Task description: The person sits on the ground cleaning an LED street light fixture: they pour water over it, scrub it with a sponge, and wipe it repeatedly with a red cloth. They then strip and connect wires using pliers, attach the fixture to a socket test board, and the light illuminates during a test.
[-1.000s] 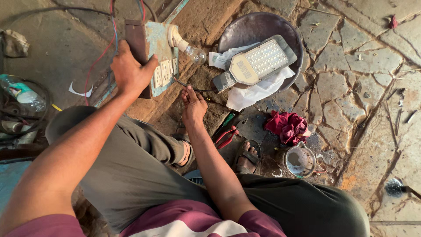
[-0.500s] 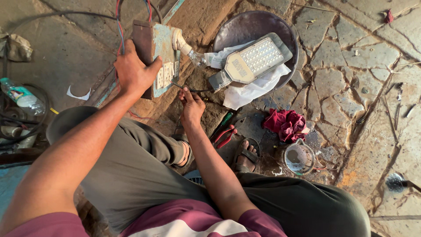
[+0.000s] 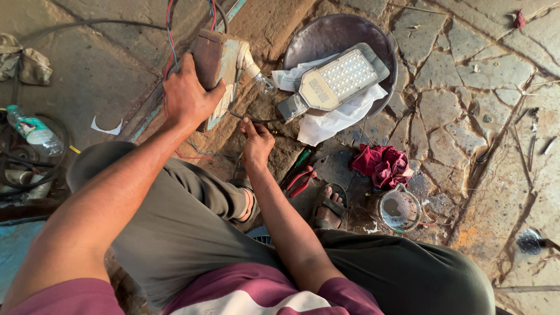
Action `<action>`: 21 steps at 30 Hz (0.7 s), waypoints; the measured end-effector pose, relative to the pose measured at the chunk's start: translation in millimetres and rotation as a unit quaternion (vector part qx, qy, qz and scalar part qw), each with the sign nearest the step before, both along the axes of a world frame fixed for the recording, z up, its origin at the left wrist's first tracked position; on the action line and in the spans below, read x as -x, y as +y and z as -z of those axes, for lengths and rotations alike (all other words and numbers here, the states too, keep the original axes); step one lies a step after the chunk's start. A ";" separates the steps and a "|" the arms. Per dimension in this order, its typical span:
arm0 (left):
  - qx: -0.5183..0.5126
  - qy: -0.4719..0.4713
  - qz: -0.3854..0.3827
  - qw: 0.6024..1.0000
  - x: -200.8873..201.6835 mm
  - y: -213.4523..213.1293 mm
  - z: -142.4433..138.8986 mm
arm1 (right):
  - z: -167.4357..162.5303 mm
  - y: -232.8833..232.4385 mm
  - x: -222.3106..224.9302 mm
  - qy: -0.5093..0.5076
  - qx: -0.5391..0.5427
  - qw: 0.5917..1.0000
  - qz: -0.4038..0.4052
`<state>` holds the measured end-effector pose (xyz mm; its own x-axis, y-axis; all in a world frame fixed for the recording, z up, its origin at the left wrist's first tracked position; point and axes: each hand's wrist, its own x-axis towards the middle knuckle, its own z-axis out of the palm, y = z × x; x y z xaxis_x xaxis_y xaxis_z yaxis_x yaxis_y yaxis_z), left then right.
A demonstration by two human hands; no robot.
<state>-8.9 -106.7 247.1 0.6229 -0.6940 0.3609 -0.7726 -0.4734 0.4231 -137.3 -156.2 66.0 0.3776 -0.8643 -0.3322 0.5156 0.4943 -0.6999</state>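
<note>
We note first, well left of the fingers, a plastic bottle (image 3: 32, 129) lying on the floor (image 3: 87, 76) among dark coiled cable, and a crumpled rag (image 3: 23, 61) above it.

Left hand (image 3: 186, 96): the fingers are clamped over the top and near face of a wooden box (image 3: 219, 58) that has red and blue wires (image 3: 170, 35) running up from it. Compared with a second ago, the box has been tipped up from lying flat; its pale face, earlier turned toward us, is now mostly edge-on. A bulb holder with a small glass bulb (image 3: 263, 81) sticks out on the side away from the palm.

Right hand (image 3: 256, 140): fingers pinched on a thin dark wire (image 3: 251, 119) that leads up toward the box. The hand has stayed near the same spot while the box rose, so the wire now stands nearer the box's lower edge. We judge that the underside or rear of the box is being exposed for the wire.

Just right of the right fingers: red-handled pliers (image 3: 300, 178) and a green-handled screwdriver (image 3: 300, 158) on the floor. Further right, unmoved: a flat lamp panel (image 3: 335, 79) on white paper in a round metal pan (image 3: 326, 35), a red cloth (image 3: 382, 163), a small tin (image 3: 399, 209).
</note>
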 end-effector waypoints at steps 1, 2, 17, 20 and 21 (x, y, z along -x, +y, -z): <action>-0.004 -0.002 -0.002 1.000 0.0 -0.2 0.9 | 0.6 0.3 0.3 0.003 0.004 1.000 -0.001; -0.008 -0.004 -0.005 1.000 -0.2 -0.6 2.0 | 1.3 0.5 0.6 0.006 0.006 1.000 -0.001; -0.026 -0.023 0.006 0.999 -2.3 -10.4 9.9 | 8.1 -4.0 0.2 0.072 0.067 0.995 -0.015; -0.041 -0.021 0.003 0.999 -0.6 -10.4 10.5 | 10.3 -3.6 -0.4 0.091 0.078 0.993 -0.017; -0.049 -0.018 0.000 0.999 0.1 -10.4 10.4 | 10.9 -3.2 -0.9 0.100 0.080 0.992 -0.018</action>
